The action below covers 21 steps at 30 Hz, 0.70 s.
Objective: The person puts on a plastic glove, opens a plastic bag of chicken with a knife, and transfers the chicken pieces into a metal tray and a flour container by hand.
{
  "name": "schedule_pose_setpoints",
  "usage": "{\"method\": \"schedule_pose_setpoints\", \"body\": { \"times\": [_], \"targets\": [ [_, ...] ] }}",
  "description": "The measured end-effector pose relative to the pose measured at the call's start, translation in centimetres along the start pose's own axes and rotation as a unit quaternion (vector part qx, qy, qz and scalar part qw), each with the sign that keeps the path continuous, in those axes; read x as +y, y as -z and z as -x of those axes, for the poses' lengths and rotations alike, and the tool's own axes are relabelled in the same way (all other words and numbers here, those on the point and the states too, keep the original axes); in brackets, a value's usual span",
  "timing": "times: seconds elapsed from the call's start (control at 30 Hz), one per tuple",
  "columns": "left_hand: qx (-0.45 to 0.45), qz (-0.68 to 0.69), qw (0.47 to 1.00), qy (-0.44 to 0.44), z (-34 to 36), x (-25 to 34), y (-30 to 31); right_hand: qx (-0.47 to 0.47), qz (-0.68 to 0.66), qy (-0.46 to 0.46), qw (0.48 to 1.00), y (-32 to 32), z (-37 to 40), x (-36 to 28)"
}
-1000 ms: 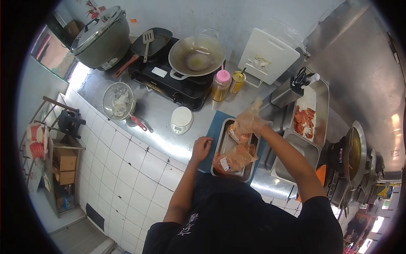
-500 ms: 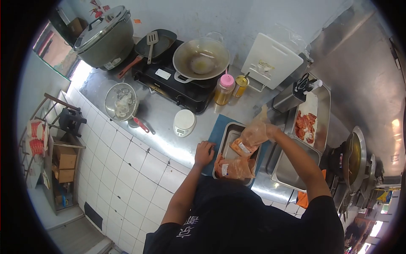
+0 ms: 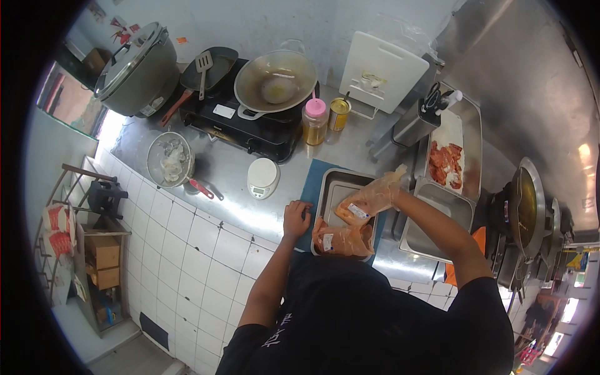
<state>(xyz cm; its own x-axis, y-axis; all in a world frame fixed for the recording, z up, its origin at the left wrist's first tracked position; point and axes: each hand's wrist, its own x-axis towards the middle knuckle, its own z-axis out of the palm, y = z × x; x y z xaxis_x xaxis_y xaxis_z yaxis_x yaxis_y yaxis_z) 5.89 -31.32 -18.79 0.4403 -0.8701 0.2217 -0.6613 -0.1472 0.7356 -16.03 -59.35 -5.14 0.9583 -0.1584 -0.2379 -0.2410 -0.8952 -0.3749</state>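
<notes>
My right hand (image 3: 395,191) grips the upper part of a clear plastic bag (image 3: 357,209) with orange-red food inside and a white label; the bag partly hides my fingers. The bag leans over a rectangular metal tray (image 3: 326,187). In the near end of that tray lies a second labelled plastic bag (image 3: 344,241) with similar contents. Under the tray is a blue mat (image 3: 315,173). My left hand (image 3: 297,219) lies open on the counter edge and mat, left of the tray, holding nothing.
Behind the tray stand a pink-lidded jar (image 3: 315,122) and a yellow can (image 3: 339,115). A white scale (image 3: 262,177) and a red-handled strainer (image 3: 170,160) sit leftward. A wok (image 3: 275,87) rests on the stove. Metal pans (image 3: 437,215) and a knife holder (image 3: 415,125) are to the right.
The camera view has shifted a little. The bag in my right hand has tilted further to the right, its top lower beside my hand. My left hand stays by the tray.
</notes>
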Motion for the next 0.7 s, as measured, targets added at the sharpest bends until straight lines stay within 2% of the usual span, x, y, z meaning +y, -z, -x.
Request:
{"method": "schedule_pose_setpoints", "body": {
  "times": [0.53,0.6,0.67,0.7],
  "targets": [
    [0.003,-0.003,1.000,-0.009,-0.3,0.3,0.1,0.062,-0.006,0.019,0.998,-4.2,2.3,-2.2],
    [0.003,-0.001,1.000,-0.007,-0.3,0.3,0.2,0.062,0.018,0.017,0.998,-4.0,2.0,-2.9],
    [0.002,0.009,1.000,0.002,-0.2,0.4,0.1,0.038,0.117,0.008,0.992,-3.6,2.0,-3.4],
    [0.004,0.010,1.000,-0.003,-0.2,0.6,0.1,0.038,0.126,0.004,0.991,-4.0,2.0,-2.9]
  ]
}}
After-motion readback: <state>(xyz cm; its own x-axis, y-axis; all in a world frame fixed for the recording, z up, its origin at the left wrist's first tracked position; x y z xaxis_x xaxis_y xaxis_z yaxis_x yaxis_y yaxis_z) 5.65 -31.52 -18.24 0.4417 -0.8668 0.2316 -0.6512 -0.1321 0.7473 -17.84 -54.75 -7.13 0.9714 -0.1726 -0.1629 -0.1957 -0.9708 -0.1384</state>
